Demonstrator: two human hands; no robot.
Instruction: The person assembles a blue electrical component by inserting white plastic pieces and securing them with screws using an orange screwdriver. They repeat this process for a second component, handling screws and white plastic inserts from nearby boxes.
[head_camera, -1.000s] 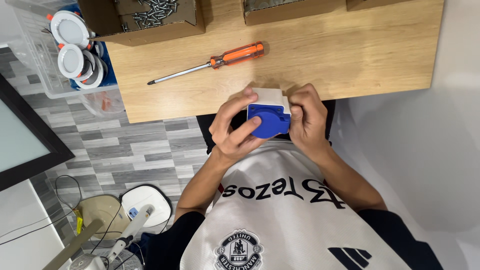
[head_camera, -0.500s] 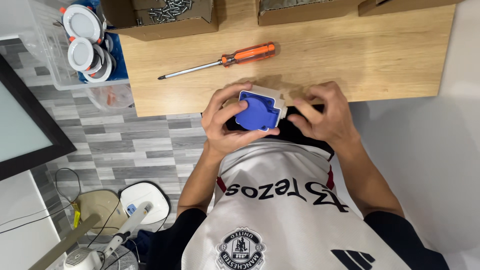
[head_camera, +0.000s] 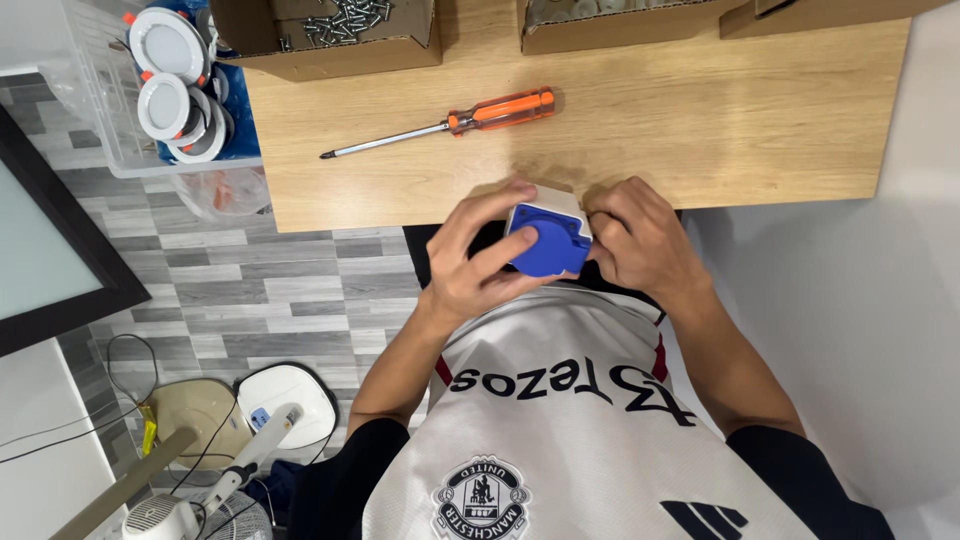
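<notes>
Wooden tabletop (head_camera: 700, 120) carries an orange screwdriver (head_camera: 440, 122) near its middle; at the near edge our left hand (head_camera: 480, 265) and right hand (head_camera: 640, 240) both grip a blue-and-white socket (head_camera: 545, 238), fingers closed around it.

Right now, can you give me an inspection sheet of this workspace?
Surface: wooden table, light grain, near edge by the person.
Job's things: blue-and-white socket box held at the table edge.
Clutter: orange-handled screwdriver; cardboard box of screws; second cardboard box.
Grippers: left hand and right hand both grip the socket box.
Cables: black cords on the floor.
Surroundings: clear bin of round white light fittings; grey plank floor; white wall.
</notes>
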